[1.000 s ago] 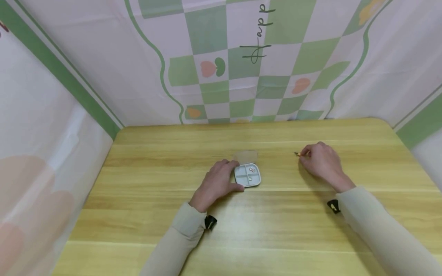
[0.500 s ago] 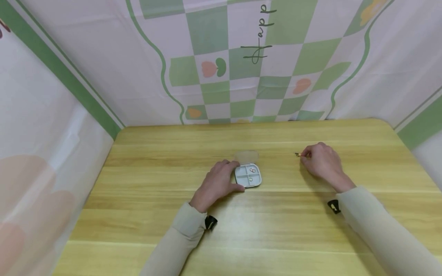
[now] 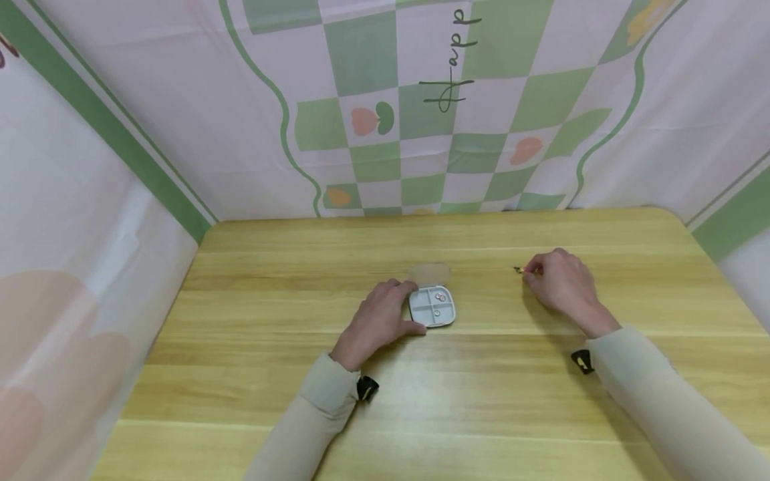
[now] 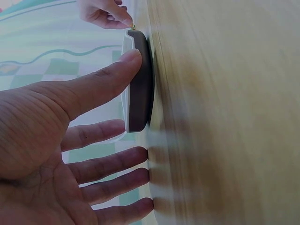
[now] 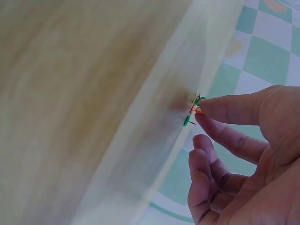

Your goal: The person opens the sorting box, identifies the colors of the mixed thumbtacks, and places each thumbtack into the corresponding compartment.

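Observation:
My left hand point(image 3: 379, 317) grips a small pill box point(image 3: 422, 296) by its left edge, index finger at the back and thumb at the front. The box is divided into compartments, with a dark base and its clear lid point(image 3: 430, 272) folded back. Small round pieces point(image 3: 440, 297) lie in its right-hand compartments. Farther right, my right hand point(image 3: 559, 280) pinches an orange thumbtack point(image 5: 198, 110) between thumb and index finger, low over the table. Green thumbtacks point(image 5: 187, 121) lie right at those fingertips, thin pins showing. The thumb partly hides the pinched tack.
A wood-grain table point(image 3: 277, 267) carries everything. Behind it hangs a green and white checked cloth point(image 3: 421, 153), meeting the table's back edge. Another pale cloth point(image 3: 90, 267) rises along the left side.

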{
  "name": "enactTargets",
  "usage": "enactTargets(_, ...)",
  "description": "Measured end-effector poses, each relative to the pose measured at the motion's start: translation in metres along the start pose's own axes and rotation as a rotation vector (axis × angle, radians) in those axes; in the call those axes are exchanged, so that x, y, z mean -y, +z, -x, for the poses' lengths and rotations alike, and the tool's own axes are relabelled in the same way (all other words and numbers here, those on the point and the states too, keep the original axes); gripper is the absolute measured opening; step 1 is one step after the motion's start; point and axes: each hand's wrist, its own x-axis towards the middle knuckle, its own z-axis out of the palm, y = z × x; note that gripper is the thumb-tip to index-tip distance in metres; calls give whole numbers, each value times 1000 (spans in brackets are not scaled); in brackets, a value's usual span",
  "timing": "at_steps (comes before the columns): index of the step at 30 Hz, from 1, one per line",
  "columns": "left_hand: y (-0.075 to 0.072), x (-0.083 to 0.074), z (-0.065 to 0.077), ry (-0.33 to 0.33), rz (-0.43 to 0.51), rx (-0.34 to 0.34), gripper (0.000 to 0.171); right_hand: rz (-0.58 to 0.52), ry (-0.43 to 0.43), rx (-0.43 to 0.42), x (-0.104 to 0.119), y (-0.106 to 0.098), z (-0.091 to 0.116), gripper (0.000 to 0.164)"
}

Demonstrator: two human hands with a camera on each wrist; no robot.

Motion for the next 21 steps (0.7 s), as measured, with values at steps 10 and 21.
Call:
enactTargets(10, 1, 1, 0, 11, -8, -3, 76, 4, 9, -7, 1, 0, 1, 16)
enactTargets(21, -1, 2, 0, 17, 22, 15, 76, 13, -16, -17, 4, 1, 3, 15)
